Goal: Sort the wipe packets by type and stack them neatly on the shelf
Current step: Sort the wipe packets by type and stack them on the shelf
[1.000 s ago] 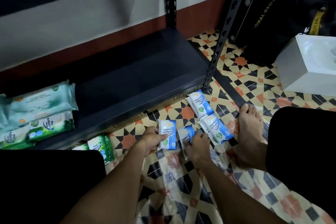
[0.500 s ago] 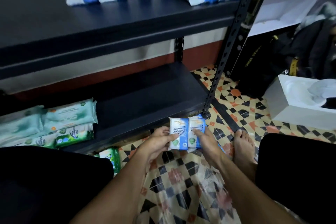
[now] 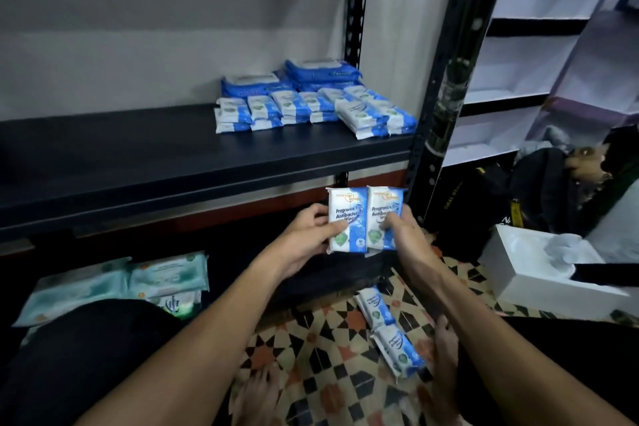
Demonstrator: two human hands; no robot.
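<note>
Two floor packets lie loose on tiles below the hands | left hand pinches left packet, right hand pinches right packet; edges touching, long axes upright | matching small stacks up-ahead on shelf, hands equally near; large blue packs behind.

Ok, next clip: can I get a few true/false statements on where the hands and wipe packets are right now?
1. The left hand and right hand hold a pair of packets side by side. True.
2. The held packets are green. False: they are white and blue.
3. Stacked packets sit on the upper shelf. True.
4. No packets remain on the floor. False: two packets lie on the tiled floor.
</note>
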